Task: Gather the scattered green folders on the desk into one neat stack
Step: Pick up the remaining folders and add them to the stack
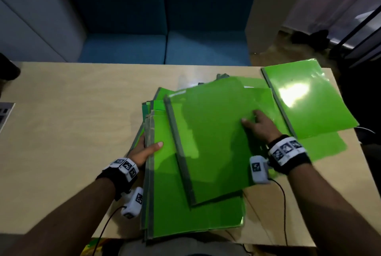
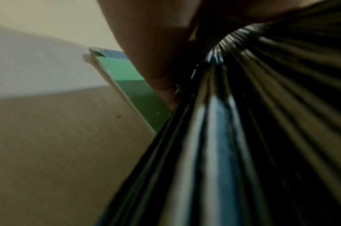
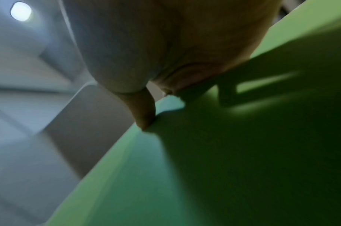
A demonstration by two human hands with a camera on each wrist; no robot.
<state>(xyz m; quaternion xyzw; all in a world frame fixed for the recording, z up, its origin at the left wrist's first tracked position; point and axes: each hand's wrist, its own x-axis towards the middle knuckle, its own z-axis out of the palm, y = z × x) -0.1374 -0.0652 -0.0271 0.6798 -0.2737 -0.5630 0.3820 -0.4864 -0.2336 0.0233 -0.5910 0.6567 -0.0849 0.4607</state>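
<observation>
- Head view: our left hand (image 1: 144, 149) clamps the left edge of the stack (image 1: 185, 210) on the desk (image 1: 61, 121); our right hand (image 1: 258, 124) presses flat, fingers apart, on the crooked top folder (image 1: 210, 142).
- We judge the step is squaring; next, slide it left and fetch the far-right folder (image 1: 305, 99).
- Left wrist view alone shows the layered spines (image 2: 214, 137).

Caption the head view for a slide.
Left hand grips the edge of the green folder stack while right hand presses the tilted top folder.

left hand (image 2: 156, 45) against blurred folder edges (image 2: 214, 137), desk (image 2: 49, 137) beside
</observation>
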